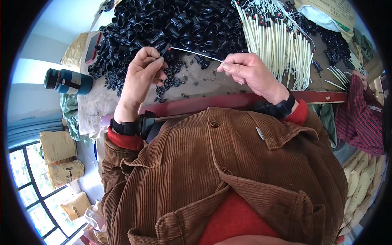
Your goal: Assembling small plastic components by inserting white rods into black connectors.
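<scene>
My left hand [141, 75] is closed, thumb against fingers, on a small dark plastic piece [165, 50] at its fingertips; its exact shape is hard to make out. My right hand [252, 74] pinches the near end of a thin white cord [197, 53], which runs straight and taut toward the left. At the cord's far end a small red bead [170, 49] sits right beside the dark piece. Behind both hands rises a heap of shiny black plastic fittings [175, 26]. Small black bits [165, 83] lie scattered on the table below my left hand.
Many cream-coloured sticks [277, 49] with dark and red ends lie to the right, white cords [265, 8] above them. A dark teal bottle [69, 81] lies on its side at the left table edge. Another person's plaid sleeve [356, 94] shows at far right.
</scene>
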Available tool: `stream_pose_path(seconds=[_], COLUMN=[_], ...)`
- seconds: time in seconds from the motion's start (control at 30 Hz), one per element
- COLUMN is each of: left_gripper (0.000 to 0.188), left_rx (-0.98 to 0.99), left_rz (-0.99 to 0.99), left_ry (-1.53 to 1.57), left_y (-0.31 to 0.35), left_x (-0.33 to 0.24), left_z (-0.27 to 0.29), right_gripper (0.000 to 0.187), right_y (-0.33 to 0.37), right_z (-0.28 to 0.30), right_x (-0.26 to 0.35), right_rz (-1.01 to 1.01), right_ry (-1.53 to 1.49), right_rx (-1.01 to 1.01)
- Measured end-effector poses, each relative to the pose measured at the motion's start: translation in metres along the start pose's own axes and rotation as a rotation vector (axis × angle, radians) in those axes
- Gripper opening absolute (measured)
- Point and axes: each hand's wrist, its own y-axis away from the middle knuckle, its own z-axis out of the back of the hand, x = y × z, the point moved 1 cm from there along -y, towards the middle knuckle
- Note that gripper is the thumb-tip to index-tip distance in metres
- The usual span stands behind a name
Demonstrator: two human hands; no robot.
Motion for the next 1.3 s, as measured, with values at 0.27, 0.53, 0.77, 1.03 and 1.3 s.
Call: stream_pose_path(seconds=[0.27, 0.53, 0.77, 1.03, 1.3], left_gripper=[0.013, 0.012, 0.018, 0.014, 0.018], left_rx=[0.294, 0.326, 0.402, 0.416, 0.440], left_rz=[0.178, 0.287, 0.182, 0.062, 0.090], left_ry=[0.072, 0.176, -0.207, -0.169, -0.210], left_y=[0.015, 0.022, 0.015, 0.022, 0.027], left_x=[-0.008, -0.001, 0.002, 0.012, -0.003], left_z=[-0.048, -0.031, -0.046, -0.045, -0.036], right_gripper=[0.018, 0.011, 0.006, 0.007, 0.013], right_y=[-0.027, -0.017, -0.001, 0.008, -0.002], right_z=[-0.030, -0.029, -0.044, -0.029, -0.043], right_x=[0.012, 0.002, 0.007, 0.003, 0.012], right_rz=[0.122, 0.417, 0.502, 0.516, 0.781], right_ry=[-0.047, 0.302, 0.720, 0.477, 0.576], right_rx=[0.010, 0.042, -0.033, -0.046, -0.061])
